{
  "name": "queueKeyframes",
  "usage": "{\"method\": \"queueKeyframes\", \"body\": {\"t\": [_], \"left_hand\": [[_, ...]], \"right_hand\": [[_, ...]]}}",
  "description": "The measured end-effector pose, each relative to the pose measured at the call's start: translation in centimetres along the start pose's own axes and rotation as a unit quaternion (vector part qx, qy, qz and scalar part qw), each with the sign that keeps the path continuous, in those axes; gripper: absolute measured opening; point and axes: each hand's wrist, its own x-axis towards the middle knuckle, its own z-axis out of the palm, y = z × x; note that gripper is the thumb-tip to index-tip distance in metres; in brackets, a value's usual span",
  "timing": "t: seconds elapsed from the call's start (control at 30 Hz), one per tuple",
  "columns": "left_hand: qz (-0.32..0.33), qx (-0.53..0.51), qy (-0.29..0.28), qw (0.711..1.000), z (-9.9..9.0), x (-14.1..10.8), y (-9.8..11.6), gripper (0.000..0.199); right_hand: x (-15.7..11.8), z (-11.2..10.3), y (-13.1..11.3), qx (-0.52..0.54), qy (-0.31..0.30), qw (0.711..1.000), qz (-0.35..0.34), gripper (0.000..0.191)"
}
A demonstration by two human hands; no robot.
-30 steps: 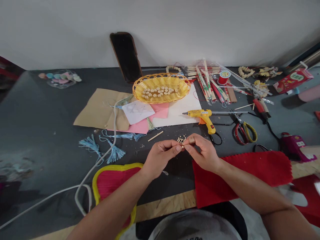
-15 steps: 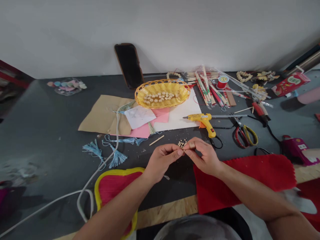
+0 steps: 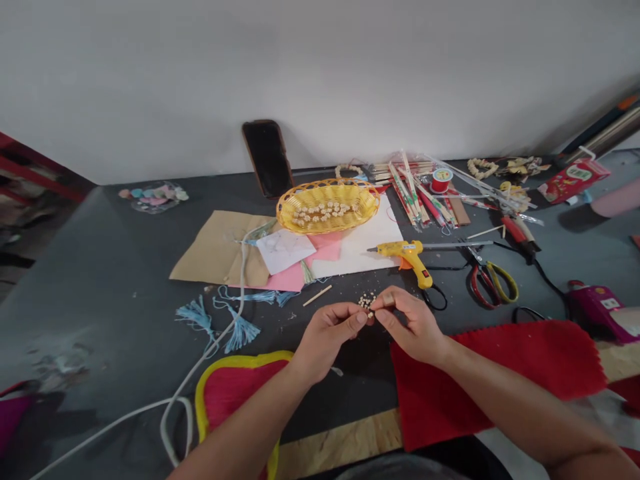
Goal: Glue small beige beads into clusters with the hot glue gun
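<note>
My left hand pinches a small cream-coloured piece between thumb and forefinger. My right hand is closed in a pinch right beside it, with the fingertips of both hands nearly meeting. Whatever lies between my right fingers is too small to make out. Just beyond the fingertips is a little pile of cream bits on the dark table. A yellow glue gun lies behind my right hand, and a short wooden stick behind my left. Further back, the yellow basket holds several cream flower-shaped pieces.
Scissors and a black cable lie to the right. Red felt is under my right forearm, a yellow-edged pink pad under my left. Blue tassels and a white cord lie left. A phone leans on the wall.
The view has tilted up and shifted slightly left. My fingertips have parted a little, and the small cream piece now shows at my left fingertips.
</note>
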Motion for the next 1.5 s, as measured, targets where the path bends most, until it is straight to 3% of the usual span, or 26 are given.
{"method": "queueKeyframes", "body": {"t": [0.43, 0.8, 1.5], "left_hand": [[-0.001, -0.018, 0.021, 1.000, -0.16, 0.12, -0.32, 0.025], [0.000, -0.012, -0.016, 1.000, -0.40, 0.09, -0.41, 0.024], [-0.005, -0.019, -0.006, 1.000, -0.32, 0.20, -0.35, 0.022]], "right_hand": [[0.05, 0.02, -0.21, -0.029, -0.003, 0.999, -0.026, 0.007], [0.22, -0.05, -0.21, -0.010, -0.013, 1.000, -0.011, 0.008], [0.17, -0.07, -0.08, -0.012, -0.016, 1.000, -0.018, 0.009]]}}
